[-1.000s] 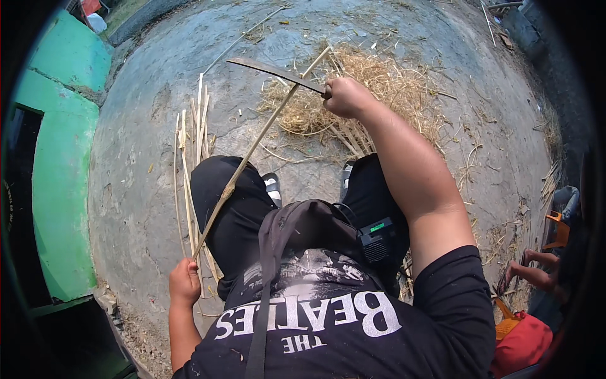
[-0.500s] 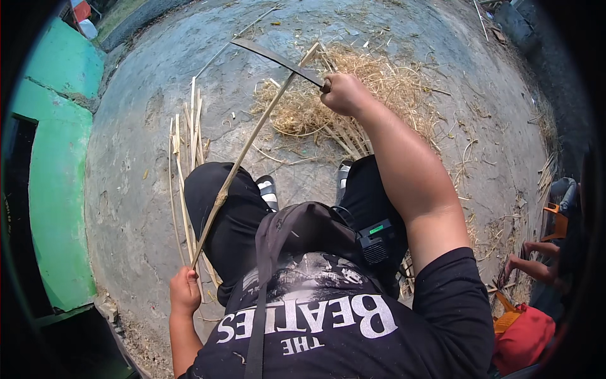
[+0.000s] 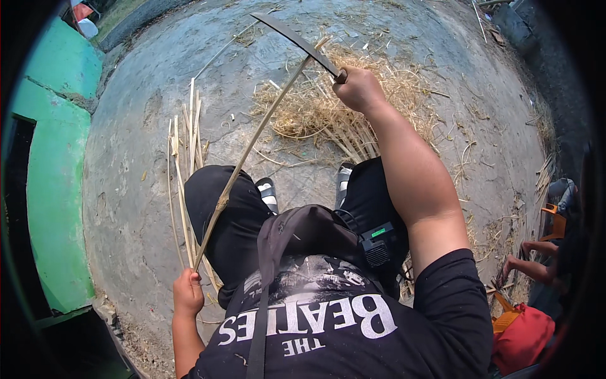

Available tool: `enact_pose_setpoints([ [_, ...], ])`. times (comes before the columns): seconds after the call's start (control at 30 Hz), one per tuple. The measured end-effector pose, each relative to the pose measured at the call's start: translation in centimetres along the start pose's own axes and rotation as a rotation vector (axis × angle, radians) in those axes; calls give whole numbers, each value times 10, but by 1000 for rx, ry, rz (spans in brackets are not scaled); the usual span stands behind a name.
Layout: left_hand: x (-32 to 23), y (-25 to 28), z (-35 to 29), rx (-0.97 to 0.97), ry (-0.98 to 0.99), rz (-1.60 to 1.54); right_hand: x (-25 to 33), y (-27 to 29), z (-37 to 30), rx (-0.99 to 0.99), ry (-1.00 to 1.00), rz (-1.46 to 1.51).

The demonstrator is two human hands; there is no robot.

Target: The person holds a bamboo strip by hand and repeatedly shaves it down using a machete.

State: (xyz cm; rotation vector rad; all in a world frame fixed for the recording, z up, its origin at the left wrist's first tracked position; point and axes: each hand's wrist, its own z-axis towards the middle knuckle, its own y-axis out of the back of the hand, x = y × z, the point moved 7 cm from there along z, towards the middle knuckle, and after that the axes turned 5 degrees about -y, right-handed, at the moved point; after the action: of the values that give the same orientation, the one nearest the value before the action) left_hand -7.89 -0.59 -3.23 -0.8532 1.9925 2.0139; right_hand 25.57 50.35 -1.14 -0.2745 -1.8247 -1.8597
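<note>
A long, pale bamboo strip (image 3: 252,140) slants across my left knee, a node showing midway along it. My left hand (image 3: 188,292) is closed round its near end, beside my left hip. With my right arm stretched forward, my right hand (image 3: 360,88) grips the handle of a long curved knife (image 3: 293,39). The dark blade crosses the strip close to its far end and appears to touch it there. Beyond my feet lies a heap of curly bamboo shavings (image 3: 297,110); several strip ends stick out from under it by my right foot.
More bamboo strips (image 3: 193,129) lie on the concrete ground left of my left knee. A green wall (image 3: 60,189) stands at the left. A black radio-like device (image 3: 376,245) rests at my right thigh. At right are another person's legs (image 3: 533,268) and a red bag (image 3: 522,341).
My right hand and the knife have moved farther away and slightly right, the blade shifting toward the strip's far end. My left hand has hardly moved and still holds the near end.
</note>
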Motion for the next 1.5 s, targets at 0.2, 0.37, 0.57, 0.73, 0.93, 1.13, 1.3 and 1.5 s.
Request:
enact_pose_setpoints([
  [0.2,11,-5,-5,-46,-17,50,48,0,-28,158,383,-175],
  [0.37,3,-4,2,-62,-52,61,-21,-9,11,47,-127,37],
  [0.57,-1,-2,1,-13,1,8,-19,4,6,33,-161,142],
  [0.73,-4,-6,2,-78,-32,41,-11,6,0,-46,-61,98],
  [0.93,0,-5,0,-56,-26,24,47,-1,-26,28,465,-162],
  [1.13,-2,1,6,-47,-32,-4,-66,-3,22,-40,-361,236],
  [1.3,2,-9,2,-48,-24,-32,-81,-2,20,-74,-305,381],
  [1.5,2,-8,-1,-14,107,-117,-58,2,17,-43,-171,463],
])
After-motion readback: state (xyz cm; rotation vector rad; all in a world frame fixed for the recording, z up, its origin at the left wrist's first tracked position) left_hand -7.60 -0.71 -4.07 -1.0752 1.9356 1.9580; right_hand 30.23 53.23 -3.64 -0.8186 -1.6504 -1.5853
